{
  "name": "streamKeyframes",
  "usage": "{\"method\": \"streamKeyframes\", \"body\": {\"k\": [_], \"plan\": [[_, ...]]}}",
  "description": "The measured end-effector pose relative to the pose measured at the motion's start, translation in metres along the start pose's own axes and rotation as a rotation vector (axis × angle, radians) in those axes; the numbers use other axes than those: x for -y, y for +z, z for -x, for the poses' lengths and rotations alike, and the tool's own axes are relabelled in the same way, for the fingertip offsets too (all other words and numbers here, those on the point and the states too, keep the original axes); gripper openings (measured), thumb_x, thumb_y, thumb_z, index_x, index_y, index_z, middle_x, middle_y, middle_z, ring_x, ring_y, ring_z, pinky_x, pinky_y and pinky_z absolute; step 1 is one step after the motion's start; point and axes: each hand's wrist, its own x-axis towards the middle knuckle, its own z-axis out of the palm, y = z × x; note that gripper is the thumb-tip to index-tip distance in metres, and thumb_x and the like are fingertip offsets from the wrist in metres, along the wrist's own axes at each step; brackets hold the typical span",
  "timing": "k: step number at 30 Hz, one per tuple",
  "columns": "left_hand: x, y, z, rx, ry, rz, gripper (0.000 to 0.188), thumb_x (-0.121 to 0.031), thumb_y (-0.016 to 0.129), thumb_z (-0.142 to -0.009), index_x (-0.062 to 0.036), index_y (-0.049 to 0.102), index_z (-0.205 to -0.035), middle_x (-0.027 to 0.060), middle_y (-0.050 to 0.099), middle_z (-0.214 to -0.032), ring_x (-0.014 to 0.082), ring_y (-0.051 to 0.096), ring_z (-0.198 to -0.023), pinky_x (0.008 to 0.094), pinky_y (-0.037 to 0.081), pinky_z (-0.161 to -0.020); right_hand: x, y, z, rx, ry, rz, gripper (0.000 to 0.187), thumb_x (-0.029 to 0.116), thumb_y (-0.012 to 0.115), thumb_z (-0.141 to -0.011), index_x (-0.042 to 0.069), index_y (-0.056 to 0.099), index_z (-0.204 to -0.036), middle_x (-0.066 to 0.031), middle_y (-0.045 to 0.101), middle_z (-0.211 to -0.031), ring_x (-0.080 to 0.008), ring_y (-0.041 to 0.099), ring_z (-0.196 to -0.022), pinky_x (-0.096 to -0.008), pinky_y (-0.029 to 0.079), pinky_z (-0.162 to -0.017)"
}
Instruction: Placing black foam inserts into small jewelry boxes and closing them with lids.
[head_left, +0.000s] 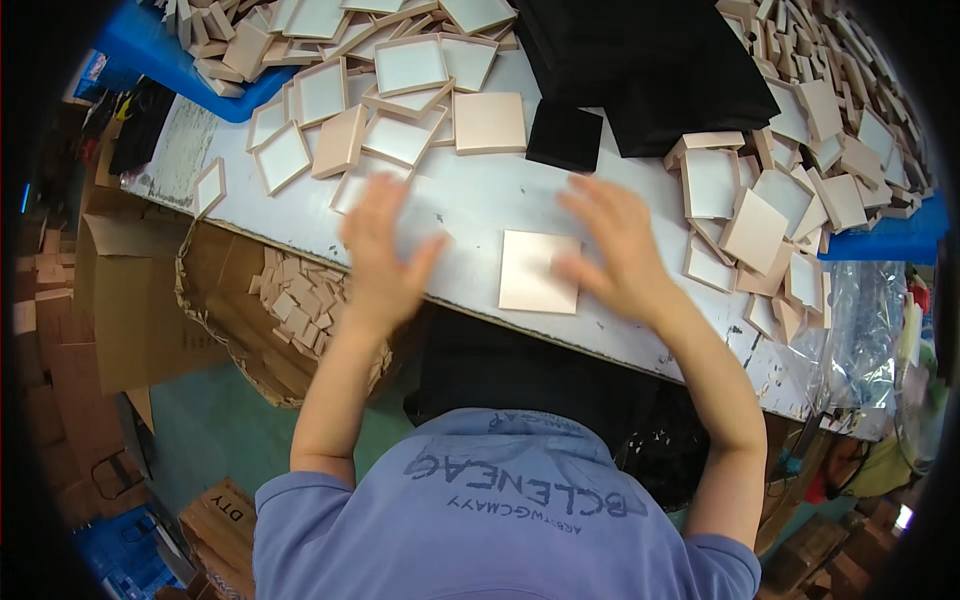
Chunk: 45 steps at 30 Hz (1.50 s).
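Observation:
On the white table (465, 215) a square pale pink box lid (528, 275) lies flat near the front edge. My right hand (618, 245) hovers at its right side, fingers spread, the thumb over or touching the lid's edge; which of these I cannot tell. My left hand (385, 255) is to the left, blurred by motion, thumb apart from the fingers and nothing in it. Just beyond its fingertips lie open pale pink box trays with white insides (405, 135). A square black pad (565, 135) lies beyond the lid.
A tall stack of black sheets (660, 70) stands at the back. More box pieces (755, 230) are heaped at the right, by a blue bin (890, 235). Another blue bin (150, 60) is at the far left. Below the front edge, a large carton (215, 290) holds many small boxes.

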Motion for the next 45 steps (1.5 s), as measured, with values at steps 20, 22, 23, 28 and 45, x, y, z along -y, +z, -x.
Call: {"method": "streamKeyframes", "body": {"k": [20,22,23,28,45], "plan": [[-0.058,0.044,0.007,0.300,0.242,0.440,0.045,-0.017,0.079,-0.067,-0.0054,0.048,-0.098,0.0238,0.036,-0.133,0.0442,0.037,-0.122,0.0473,0.031,-0.099,0.009,-0.003,0.030,-0.319,-0.120,0.153,0.021,0.004,0.064,-0.066,0.005,0.066,-0.086,-0.0050,0.058,-0.080,-0.0216,0.055,-0.070,-0.0323,0.042,-0.060],[-0.054,0.049,0.008,0.250,0.210,0.447,0.075,-0.022,0.084,-0.059,-0.0026,0.039,-0.116,0.0216,0.038,-0.129,0.0386,0.041,-0.118,0.0440,0.034,-0.098,0.021,0.000,0.040,-0.169,-0.163,0.204,0.023,0.012,0.060,-0.063,0.006,0.064,-0.084,-0.0020,0.055,-0.078,-0.0185,0.052,-0.068,-0.0309,0.041,-0.061],[-0.055,0.051,0.010,0.253,0.208,0.448,0.075,-0.022,0.084,-0.059,-0.0026,0.039,-0.116,0.0216,0.038,-0.129,0.0386,0.041,-0.118,0.0440,0.034,-0.098,0.024,-0.001,0.038,-0.168,-0.160,0.202,0.023,0.012,0.060,-0.063,0.006,0.064,-0.084,-0.0020,0.055,-0.078,-0.0185,0.052,-0.068,-0.0309,0.041,-0.061],[-0.061,0.052,0.007,0.181,0.200,0.434,0.101,-0.023,0.085,-0.057,-0.0022,0.025,-0.136,0.0215,0.033,-0.133,0.0385,0.037,-0.121,0.0441,0.033,-0.099,0.024,-0.006,0.031,0.099,-0.160,0.007,0.015,0.010,0.063,-0.066,0.008,0.062,-0.081,-0.0030,0.053,-0.076,-0.0196,0.053,-0.071,-0.0309,0.041,-0.064],[-0.059,0.047,0.014,0.262,0.234,0.346,0.079,-0.027,0.077,-0.070,-0.0039,0.036,-0.134,0.0261,0.032,-0.137,0.0416,0.035,-0.126,0.0471,0.028,-0.102,-0.001,-0.056,0.056,-0.646,0.573,-0.972,0.009,0.003,0.062,-0.083,0.005,0.059,-0.091,-0.0055,0.061,-0.091,-0.0157,0.060,-0.076,-0.0296,0.050,-0.068]]}}
